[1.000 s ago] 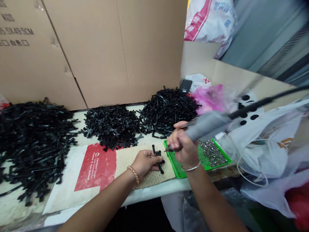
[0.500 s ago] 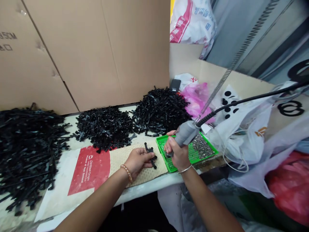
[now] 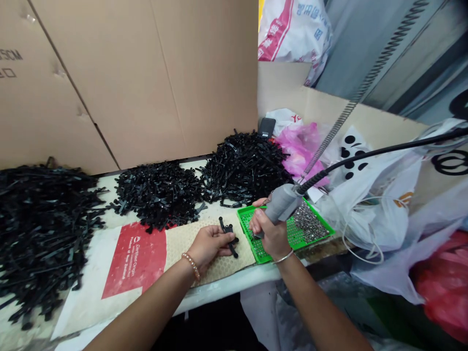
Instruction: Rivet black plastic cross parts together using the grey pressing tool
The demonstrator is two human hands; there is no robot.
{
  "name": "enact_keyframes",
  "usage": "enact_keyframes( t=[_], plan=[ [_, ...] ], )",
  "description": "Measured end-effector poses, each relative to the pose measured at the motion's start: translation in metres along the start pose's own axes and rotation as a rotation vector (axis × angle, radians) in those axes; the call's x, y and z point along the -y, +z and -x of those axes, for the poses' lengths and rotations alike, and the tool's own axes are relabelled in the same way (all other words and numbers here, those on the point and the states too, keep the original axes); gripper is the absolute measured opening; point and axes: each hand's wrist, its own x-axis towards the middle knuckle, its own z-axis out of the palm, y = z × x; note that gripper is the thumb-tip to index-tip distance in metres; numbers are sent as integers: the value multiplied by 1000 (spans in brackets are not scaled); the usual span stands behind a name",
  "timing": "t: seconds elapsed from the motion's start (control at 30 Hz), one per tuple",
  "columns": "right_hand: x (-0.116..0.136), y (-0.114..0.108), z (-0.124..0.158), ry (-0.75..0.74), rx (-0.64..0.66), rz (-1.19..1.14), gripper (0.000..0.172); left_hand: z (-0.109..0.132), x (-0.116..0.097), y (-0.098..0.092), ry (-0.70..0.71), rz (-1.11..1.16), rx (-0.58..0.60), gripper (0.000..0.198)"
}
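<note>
Head view: well left of the green perforated tray (image 3: pixel 314 241) lies a large heap of black plastic parts (image 3: pixel 44 239), partly over a paper sack (image 3: pixel 135 261) with a red label. Two more heaps (image 3: pixel 159 195) (image 3: pixel 243 168) sit farther back, the second just behind the tray's left end. Just left of the tray, on a beige honeycomb mat (image 3: pixel 241 256), the left hand (image 3: pixel 210 246) has its fingers curled closed, gripping a black forked plastic piece (image 3: pixel 229 238). The right hand (image 3: pixel 270 234) sits over the tray's left part, its fingers wrapped around a grey corded handpiece (image 3: pixel 283 204), whose tip points down just beside that piece. Small silver studs (image 3: pixel 310 222) fill the tray's right end. Beyond it lie a pink bag (image 3: pixel 300 146) and a white plastic bag (image 3: pixel 369 219).
</note>
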Motion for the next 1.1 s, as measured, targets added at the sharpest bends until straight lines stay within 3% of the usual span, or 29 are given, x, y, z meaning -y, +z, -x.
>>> enact_keyframes(
  t=[1.1],
  plan=[
    [0,-1,0,8,54,24,21,3,-4,4,-23,-22,-24,7]
  ],
)
